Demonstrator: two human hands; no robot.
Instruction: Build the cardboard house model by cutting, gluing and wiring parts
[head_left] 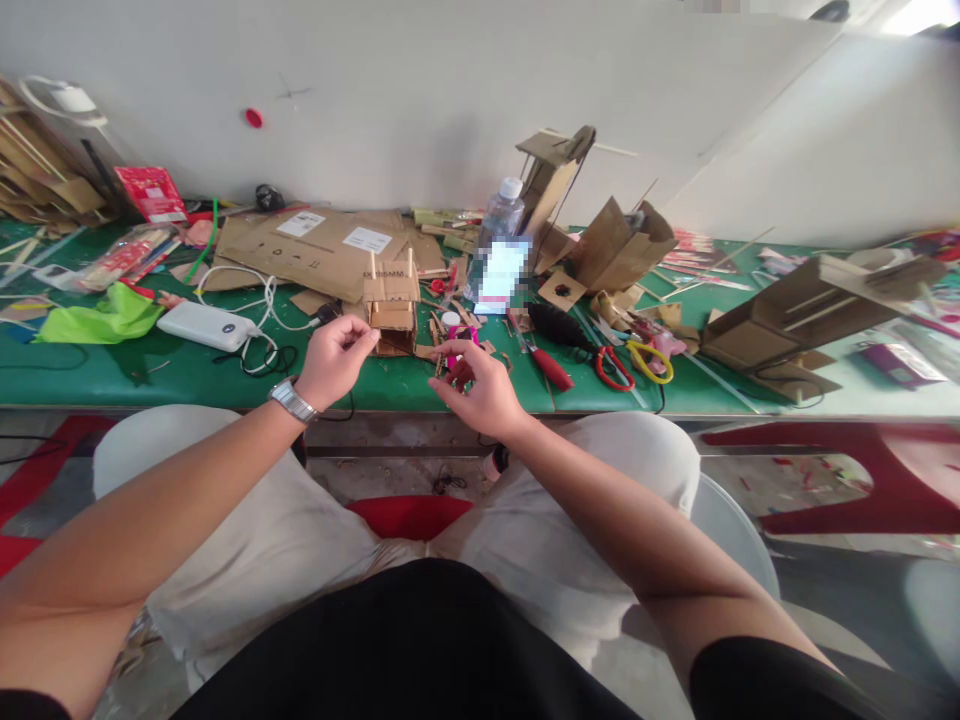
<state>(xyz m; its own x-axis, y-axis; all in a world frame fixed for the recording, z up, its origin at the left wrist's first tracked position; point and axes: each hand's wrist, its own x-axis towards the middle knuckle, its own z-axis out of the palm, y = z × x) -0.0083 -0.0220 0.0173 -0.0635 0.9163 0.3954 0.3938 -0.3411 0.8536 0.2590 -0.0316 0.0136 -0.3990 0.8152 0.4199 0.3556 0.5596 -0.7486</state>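
The left hand has its thumb and finger pinched close together, right by the near left corner of a small cardboard model. It is hard to see if a thin bit is in that pinch. The right hand is loosely bent, with a gap between its thumb and fingers. The model stands upright on the green worktop, just past the hands and between them, with two thin sticks poking up from its top.

A silver watch is on the left wrist. To the left of the left hand lies a white power bank with a white cord, and further left is a bright green bag. Past the left hand is a big flat piece of cardboard with white labels.

Past the right hand, a phone with a lit screen leans in front of a clear bottle. To the right of the right hand are a red tool handle, a red loop handle and a yellow loop handle. Well apart, further right, lies a long cardboard piece.
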